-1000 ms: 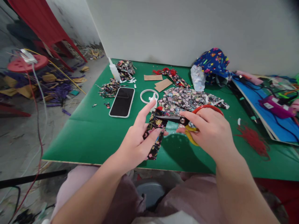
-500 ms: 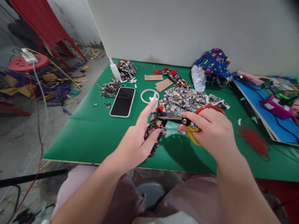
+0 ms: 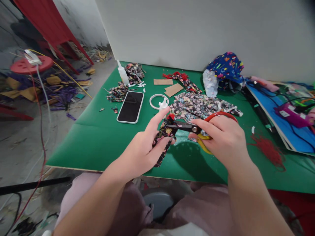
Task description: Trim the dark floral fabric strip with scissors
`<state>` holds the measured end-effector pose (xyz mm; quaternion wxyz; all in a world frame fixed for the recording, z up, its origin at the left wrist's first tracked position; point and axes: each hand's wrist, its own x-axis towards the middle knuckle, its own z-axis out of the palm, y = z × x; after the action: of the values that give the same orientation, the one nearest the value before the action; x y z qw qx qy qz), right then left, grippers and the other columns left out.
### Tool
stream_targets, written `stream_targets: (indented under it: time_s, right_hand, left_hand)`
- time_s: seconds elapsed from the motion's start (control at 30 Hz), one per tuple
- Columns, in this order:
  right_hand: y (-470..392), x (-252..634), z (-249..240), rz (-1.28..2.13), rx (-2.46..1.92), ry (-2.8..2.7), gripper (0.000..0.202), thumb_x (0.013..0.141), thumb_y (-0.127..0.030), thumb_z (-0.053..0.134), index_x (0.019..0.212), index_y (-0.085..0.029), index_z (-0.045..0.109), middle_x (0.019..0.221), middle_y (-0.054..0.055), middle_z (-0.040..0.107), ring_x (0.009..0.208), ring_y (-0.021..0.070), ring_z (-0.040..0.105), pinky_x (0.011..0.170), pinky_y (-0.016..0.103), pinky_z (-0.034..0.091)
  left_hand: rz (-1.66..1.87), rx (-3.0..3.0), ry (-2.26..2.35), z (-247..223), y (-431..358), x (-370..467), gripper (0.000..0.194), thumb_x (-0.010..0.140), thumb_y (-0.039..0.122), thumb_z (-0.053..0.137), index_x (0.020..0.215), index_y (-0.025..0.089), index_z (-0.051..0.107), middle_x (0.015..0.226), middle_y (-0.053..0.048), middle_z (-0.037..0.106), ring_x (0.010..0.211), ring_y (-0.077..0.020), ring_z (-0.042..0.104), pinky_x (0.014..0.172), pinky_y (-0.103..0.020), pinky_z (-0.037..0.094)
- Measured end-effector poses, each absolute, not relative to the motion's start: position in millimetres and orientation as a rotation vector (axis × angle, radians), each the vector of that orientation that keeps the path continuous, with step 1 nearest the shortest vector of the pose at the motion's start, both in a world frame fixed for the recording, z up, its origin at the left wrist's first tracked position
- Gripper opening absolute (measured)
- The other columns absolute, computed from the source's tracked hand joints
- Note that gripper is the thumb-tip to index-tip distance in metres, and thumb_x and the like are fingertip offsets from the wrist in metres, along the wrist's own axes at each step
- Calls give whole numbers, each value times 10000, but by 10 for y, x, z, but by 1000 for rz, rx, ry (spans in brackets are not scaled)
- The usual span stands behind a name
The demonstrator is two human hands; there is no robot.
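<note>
My left hand (image 3: 145,149) pinches a dark floral fabric piece (image 3: 161,132) with a red bit at its top, its index finger stretched out toward a small white bottle (image 3: 163,104). In my right hand (image 3: 225,137) are scissors (image 3: 195,128) with red and yellow handles. Their dark blades point left and lie across the upper part of the fabric piece. Behind the scissors, light floral cloth (image 3: 189,105) is spread on the green table (image 3: 98,141). Whether the blades cut into the fabric is too small to tell.
A phone (image 3: 130,107) lies left of a white ring (image 3: 150,101). Farther back are a glue bottle (image 3: 123,74), fabric scraps (image 3: 117,92), brown cards (image 3: 173,89) and a blue patterned cloth (image 3: 225,68). Red threads (image 3: 268,147) and a blue folder (image 3: 294,131) lie right.
The view has shifted slightly. The scissor blades look a little closer together, while both hands keep almost the same pose and hold.
</note>
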<state>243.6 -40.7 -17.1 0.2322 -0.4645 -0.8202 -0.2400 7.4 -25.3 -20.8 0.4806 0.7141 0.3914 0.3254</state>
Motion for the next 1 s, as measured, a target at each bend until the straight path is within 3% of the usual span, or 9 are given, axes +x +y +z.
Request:
stream_targets:
  time_s: [0.13, 0.3, 0.5, 0.73, 0.87, 1.0]
  right_hand:
    - [-409, 2433, -172, -660, -1276, -2253, 323, 758, -381, 681, 1007, -177, 654, 692, 14, 545, 667, 154, 490, 642, 289, 379]
    - [-428, 2421, -164, -647, -1280, -2245, 330, 744, -363, 701, 1014, -180, 654, 694, 11, 568, 654, 142, 503, 626, 271, 386]
    - [-438, 2393, -162, -665, -1296, -2233, 315, 751, -353, 696, 1012, -181, 658, 692, 9, 583, 648, 137, 508, 615, 264, 383]
    - [-454, 2384, -149, -671, -1302, -2241, 295, 757, -337, 691, 1005, -178, 660, 687, 7, 585, 645, 137, 510, 603, 264, 373]
    - [-455, 2379, -148, -679, -1309, -2247, 283, 765, -329, 683, 1003, -178, 657, 676, 3, 580, 639, 136, 509, 595, 263, 367]
    - [-453, 2376, -152, -688, -1317, -2247, 272, 772, -311, 675, 1011, -182, 651, 681, 0, 583, 645, 137, 518, 597, 259, 368]
  left_hand:
    - [799, 1574, 816, -177, -257, 73, 601, 895, 259, 504, 1424, 361, 237, 1010, -15, 676, 785, -196, 674, 764, -374, 573]
    - [804, 1439, 734, -120, -270, 101, 567, 895, 246, 511, 1406, 340, 282, 1277, -29, 579, 875, -182, 675, 874, -368, 548]
    - [813, 1380, 727, -102, -278, 126, 573, 884, 244, 529, 1404, 306, 297, 1284, -47, 581, 868, -190, 680, 834, -352, 567]
    - [782, 1381, 724, -121, -283, 126, 585, 891, 256, 519, 1409, 353, 265, 1320, -24, 555, 888, -198, 682, 860, -391, 554]
    - [794, 1353, 724, -108, -289, 132, 574, 886, 250, 528, 1399, 344, 289, 1412, -28, 464, 909, -198, 675, 876, -390, 551]
    - [826, 1329, 701, -101, -292, 144, 571, 879, 233, 533, 1395, 324, 308, 1506, -31, 322, 1062, -251, 620, 847, -372, 570]
